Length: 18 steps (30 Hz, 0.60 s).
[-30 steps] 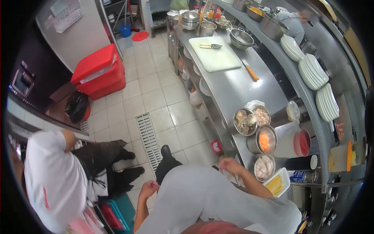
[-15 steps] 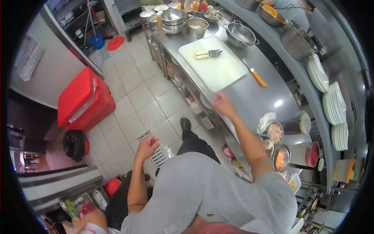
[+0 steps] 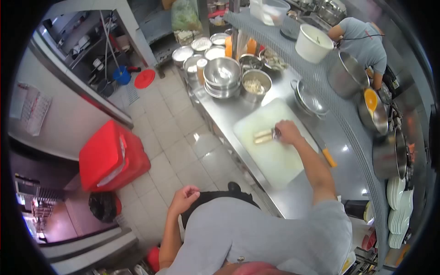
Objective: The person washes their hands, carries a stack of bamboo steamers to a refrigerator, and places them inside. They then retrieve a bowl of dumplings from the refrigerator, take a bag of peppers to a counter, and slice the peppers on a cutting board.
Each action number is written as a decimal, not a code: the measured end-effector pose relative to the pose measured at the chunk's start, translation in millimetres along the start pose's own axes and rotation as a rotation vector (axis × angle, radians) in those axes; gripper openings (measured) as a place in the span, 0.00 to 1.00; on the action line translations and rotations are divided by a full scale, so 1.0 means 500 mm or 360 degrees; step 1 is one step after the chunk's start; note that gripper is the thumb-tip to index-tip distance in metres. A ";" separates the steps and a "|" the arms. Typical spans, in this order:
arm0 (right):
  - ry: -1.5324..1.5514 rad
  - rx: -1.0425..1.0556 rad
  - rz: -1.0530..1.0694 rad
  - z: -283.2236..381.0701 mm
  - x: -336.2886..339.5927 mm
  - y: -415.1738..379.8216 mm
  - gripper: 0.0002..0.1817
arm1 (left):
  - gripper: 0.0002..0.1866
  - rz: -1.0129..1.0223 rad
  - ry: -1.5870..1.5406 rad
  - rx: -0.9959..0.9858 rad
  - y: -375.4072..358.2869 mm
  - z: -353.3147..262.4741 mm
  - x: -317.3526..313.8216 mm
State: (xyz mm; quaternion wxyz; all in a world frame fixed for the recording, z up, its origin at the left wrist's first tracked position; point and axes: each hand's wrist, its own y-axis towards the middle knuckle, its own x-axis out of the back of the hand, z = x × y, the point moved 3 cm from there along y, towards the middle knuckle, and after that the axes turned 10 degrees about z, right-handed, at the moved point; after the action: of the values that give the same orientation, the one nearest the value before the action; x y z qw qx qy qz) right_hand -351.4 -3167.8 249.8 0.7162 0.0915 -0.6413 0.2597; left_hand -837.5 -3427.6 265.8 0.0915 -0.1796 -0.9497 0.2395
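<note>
On the steel counter lies a white cutting board [image 3: 270,160]. My right hand [image 3: 288,133] is over it, fingers closed round the metal end of a light-handled utensil [image 3: 264,136]; its pale handles point left. To the right of the board is a knife with an orange handle [image 3: 329,157]. My left hand [image 3: 184,198] hangs above the floor at my left side, fingers loosely apart and holding nothing. A pot of pale food [image 3: 255,87] and stacked steel bowls [image 3: 222,75] stand beyond the board.
A red bin [image 3: 110,158] stands on the tiled floor at the left. Steel colanders [image 3: 311,98] sit behind the board. A shelf [image 3: 341,114] runs along the counter's right, with pots and white plates [image 3: 396,206]. Another person [image 3: 362,43] is at the far right.
The view has moved forward along the counter. My right hand has gone from the counter's front edge to the board and taken hold of the utensil's metal end. My left hand remains at my side.
</note>
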 end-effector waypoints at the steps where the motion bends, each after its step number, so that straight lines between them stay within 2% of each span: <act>1: 0.0004 0.0008 0.0037 0.006 0.005 0.004 0.09 | 0.10 0.0052 0.0005 0.0018 0.028 -0.014 0.025; 2: 0.0007 0.0010 0.0072 0.013 0.009 0.008 0.09 | 0.10 0.0106 0.0013 -0.0043 0.063 -0.020 0.051; 4: 0.0170 0.0051 -0.0071 0.052 0.030 0.011 0.16 | 0.12 0.0192 0.0133 -0.0147 0.126 -0.074 0.105; 8: 0.0316 0.0122 -0.0211 0.225 0.161 0.029 0.23 | 0.22 0.0298 0.0551 -0.0612 0.260 -0.244 0.198; 10: 0.0293 0.0167 -0.0303 0.338 0.239 0.055 0.24 | 0.26 0.0345 0.0740 -0.0834 0.312 -0.347 0.230; 13: 0.0243 0.0267 -0.0407 0.483 0.338 0.121 0.27 | 0.30 0.0750 0.0872 -0.0974 0.406 -0.423 0.261; 14: 0.0232 0.0305 -0.0419 0.521 0.363 0.141 0.28 | 0.30 0.0990 0.0845 -0.0980 0.431 -0.442 0.262; 17: 0.0288 0.0304 -0.0399 0.594 0.411 0.207 0.29 | 0.28 0.1808 0.0165 -0.0146 0.464 -0.486 0.268; 18: 0.0299 0.0285 -0.0436 0.598 0.419 0.228 0.31 | 0.25 0.1889 0.0086 0.0135 0.467 -0.509 0.285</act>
State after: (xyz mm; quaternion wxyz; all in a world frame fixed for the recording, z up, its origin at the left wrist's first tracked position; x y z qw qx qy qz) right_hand -658.4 -3156.7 477.2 0.7906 0.2166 -0.5274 0.2233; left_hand -832.8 -3073.6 385.4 -0.0268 -0.6821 -0.6738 0.2829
